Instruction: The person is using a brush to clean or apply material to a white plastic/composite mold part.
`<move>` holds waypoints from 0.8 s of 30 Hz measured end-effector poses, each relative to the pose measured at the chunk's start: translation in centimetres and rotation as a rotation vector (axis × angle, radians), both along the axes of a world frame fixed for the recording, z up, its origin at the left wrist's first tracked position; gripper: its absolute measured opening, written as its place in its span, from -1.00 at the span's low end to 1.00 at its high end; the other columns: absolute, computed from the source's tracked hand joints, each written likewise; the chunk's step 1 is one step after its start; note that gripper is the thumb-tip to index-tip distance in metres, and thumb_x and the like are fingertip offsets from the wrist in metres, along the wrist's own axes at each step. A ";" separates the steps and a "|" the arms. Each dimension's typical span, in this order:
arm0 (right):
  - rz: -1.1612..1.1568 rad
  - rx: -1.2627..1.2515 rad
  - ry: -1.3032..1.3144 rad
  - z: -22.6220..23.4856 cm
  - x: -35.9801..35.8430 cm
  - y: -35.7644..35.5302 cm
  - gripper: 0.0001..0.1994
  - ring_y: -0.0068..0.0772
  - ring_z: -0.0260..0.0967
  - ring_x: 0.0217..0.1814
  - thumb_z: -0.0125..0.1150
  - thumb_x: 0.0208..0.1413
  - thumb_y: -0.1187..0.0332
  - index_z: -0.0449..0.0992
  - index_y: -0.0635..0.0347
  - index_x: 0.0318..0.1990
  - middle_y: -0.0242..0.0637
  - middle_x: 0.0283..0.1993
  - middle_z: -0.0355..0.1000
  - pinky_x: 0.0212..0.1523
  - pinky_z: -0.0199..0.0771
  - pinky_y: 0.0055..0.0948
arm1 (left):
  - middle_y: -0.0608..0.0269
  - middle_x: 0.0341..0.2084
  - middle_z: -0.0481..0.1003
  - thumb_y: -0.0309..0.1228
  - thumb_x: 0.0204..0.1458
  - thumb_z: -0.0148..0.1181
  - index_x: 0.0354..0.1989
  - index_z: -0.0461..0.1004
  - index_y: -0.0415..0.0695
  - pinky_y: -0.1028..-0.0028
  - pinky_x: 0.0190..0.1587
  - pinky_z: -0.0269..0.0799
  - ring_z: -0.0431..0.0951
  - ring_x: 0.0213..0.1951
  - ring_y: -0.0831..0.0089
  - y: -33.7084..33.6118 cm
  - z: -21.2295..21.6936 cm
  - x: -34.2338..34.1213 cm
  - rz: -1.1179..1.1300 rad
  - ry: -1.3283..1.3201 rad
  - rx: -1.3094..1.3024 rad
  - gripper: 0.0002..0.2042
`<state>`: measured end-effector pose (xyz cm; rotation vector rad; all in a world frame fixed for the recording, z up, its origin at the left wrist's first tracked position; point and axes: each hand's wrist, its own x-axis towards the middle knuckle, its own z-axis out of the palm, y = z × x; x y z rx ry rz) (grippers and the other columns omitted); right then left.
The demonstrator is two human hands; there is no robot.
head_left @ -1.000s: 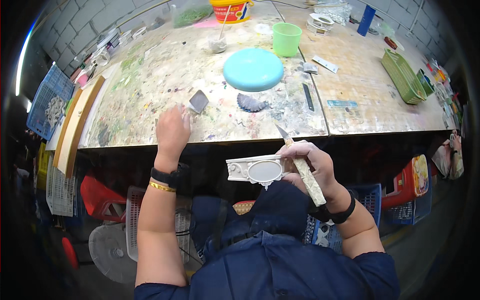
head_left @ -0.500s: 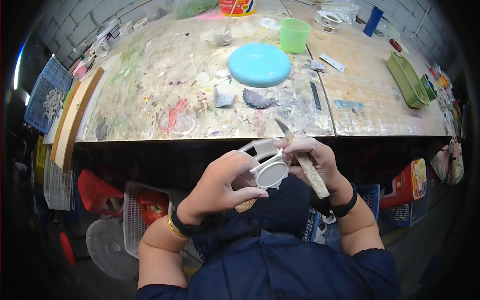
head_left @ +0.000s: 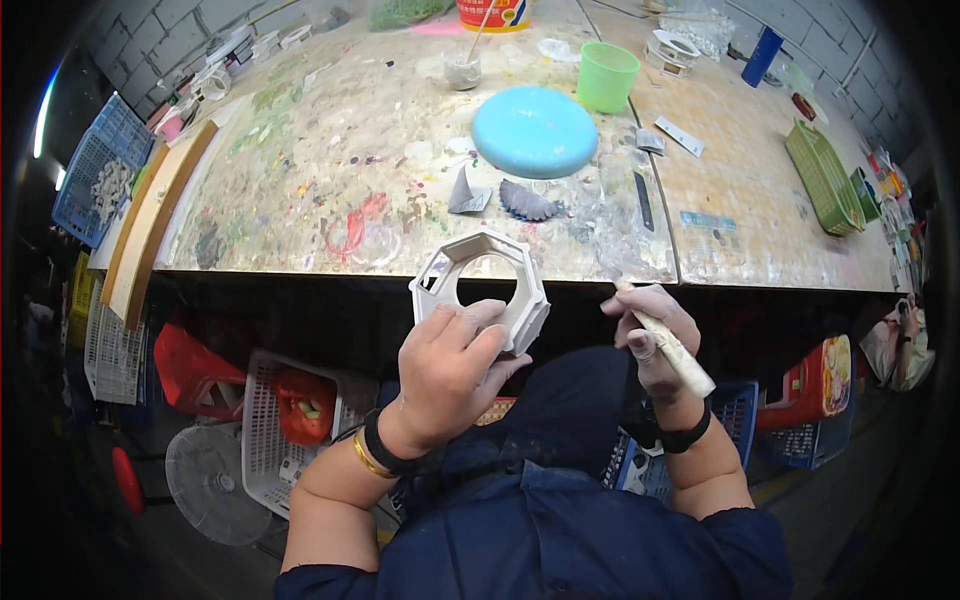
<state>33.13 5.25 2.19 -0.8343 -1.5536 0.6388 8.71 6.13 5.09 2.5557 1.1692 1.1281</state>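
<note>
My left hand (head_left: 445, 375) grips a whitish octagonal frame (head_left: 532, 298) by its near edge, fingers reaching into its round opening. The frame is tilted up near the table's front edge, with its hollow middle showing. To the right, apart from it, my right hand (head_left: 655, 325) is closed round a knife (head_left: 682, 362) with a pale, wrapped handle. The handle's butt points toward me; the blade cannot be made out against the table. Whitish dust coats the fingers of both hands.
On the paint-stained table (head_left: 300, 230) are a light-blue disc (head_left: 535, 132), a green cup (head_left: 607, 78), folded grey sandpaper (head_left: 468, 194) and a dark fluted piece (head_left: 528, 201). A green basket (head_left: 825, 180) stands right. Below left are a white crate (head_left: 265, 430) and a red stool (head_left: 195, 368).
My right hand with the knife has moved right, away from the frame. The left hand has turned the frame so its round opening shows. The view has shifted slightly.
</note>
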 end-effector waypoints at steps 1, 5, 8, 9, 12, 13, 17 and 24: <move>-0.029 0.024 -0.041 0.5 0.3 0.1 -0.57 -0.51 0.30 -0.44 0.20 0.13 0.06 0.52 0.30 -0.10 -0.23 -0.40 0.43 -0.39 0.32 -0.58 | 0.16 -0.27 0.52 -0.44 -0.43 0.48 -0.47 0.41 -0.17 0.32 -0.32 0.40 0.47 -0.35 0.18 0.1 0.1 0.1 -0.005 0.000 0.004 -0.66; -0.137 0.038 -0.137 1.8 2.2 1.1 -0.62 -0.47 0.31 -0.44 0.20 0.13 0.10 0.55 0.29 -0.15 -0.24 -0.41 0.43 -0.41 0.31 -0.59 | 0.24 -0.28 0.53 -0.43 -0.40 0.46 -0.42 0.48 -0.14 0.35 -0.34 0.40 0.46 -0.38 0.23 0.8 -0.1 0.4 0.044 -0.013 0.018 -0.68; -0.200 -0.004 -0.057 3.3 4.3 3.2 -0.70 -0.54 0.31 -0.45 0.20 0.16 0.20 0.56 0.30 -0.16 -0.29 -0.42 0.44 -0.43 0.29 -0.62 | 0.24 -0.31 0.54 -0.43 -0.40 0.47 -0.42 0.51 -0.14 0.38 -0.35 0.41 0.46 -0.40 0.25 1.9 -0.1 0.5 0.077 -0.017 0.029 -0.69; -0.206 -0.095 0.046 3.9 4.8 3.8 -0.74 -0.59 0.31 -0.46 0.20 0.18 0.26 0.57 0.31 -0.16 -0.32 -0.43 0.44 -0.45 0.28 -0.63 | 0.23 -0.31 0.54 -0.43 -0.40 0.48 -0.43 0.51 -0.14 0.38 -0.35 0.41 0.46 -0.40 0.25 2.2 -0.1 0.4 0.090 -0.023 0.044 -0.69; -0.257 -0.213 0.115 6.6 6.6 6.7 -0.81 -0.72 0.23 -0.58 0.16 0.19 0.36 0.56 0.29 -0.16 -0.38 -0.51 0.44 -0.57 0.20 -0.69 | 0.22 -0.32 0.53 -0.41 -0.40 0.48 -0.49 0.47 -0.15 0.36 -0.37 0.40 0.45 -0.40 0.22 3.6 0.0 0.6 0.109 -0.022 0.059 -0.70; -0.267 -0.278 0.164 7.4 7.2 7.7 -0.82 -0.75 0.20 -0.62 0.17 0.18 0.36 0.55 0.27 -0.16 -0.39 -0.54 0.43 -0.62 0.17 -0.70 | 0.22 -0.33 0.53 -0.41 -0.40 0.48 -0.51 0.45 -0.15 0.35 -0.38 0.39 0.45 -0.40 0.21 4.1 -0.2 0.7 0.125 -0.008 0.060 -0.70; -0.351 -0.231 0.041 9.5 9.8 11.9 -0.83 -0.75 0.18 -0.66 0.17 0.17 0.37 0.55 0.28 -0.18 -0.37 -0.56 0.42 -0.66 0.15 -0.71 | 0.23 -0.37 0.51 -0.41 -0.42 0.48 -0.52 0.43 -0.14 0.32 -0.39 0.37 0.43 -0.41 0.20 5.1 -0.8 0.8 0.142 0.037 0.003 -0.69; -0.408 -0.371 -0.004 12.8 12.2 22.1 -0.76 -0.69 0.13 -0.69 0.23 0.11 0.29 0.55 0.30 -0.18 -0.39 -0.52 0.35 -0.70 0.11 -0.67 | 0.21 -0.35 0.49 -0.40 -0.44 0.48 -0.53 0.42 -0.13 0.31 -0.40 0.38 0.45 -0.38 0.19 5.9 -2.0 1.0 0.146 0.120 -0.032 -0.68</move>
